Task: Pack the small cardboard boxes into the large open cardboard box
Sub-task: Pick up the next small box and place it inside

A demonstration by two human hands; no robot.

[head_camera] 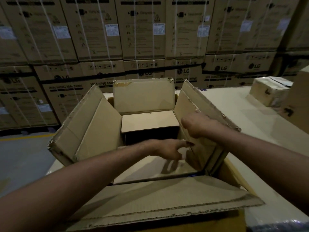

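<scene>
Large open cardboard box (100, 131) stands on a pale table (250, 124), all four flaps spread. One small cardboard box (148, 122) sits inside against the far wall; a second small box (269, 92) lies on the table, well apart to the right. Left hand (167, 149) reaches inside, fingers loose and empty. Right hand (197, 125) grasps the right flap (209, 106)

Two bare forearms, bare left hand (167, 149) and right hand (198, 125).
</scene>
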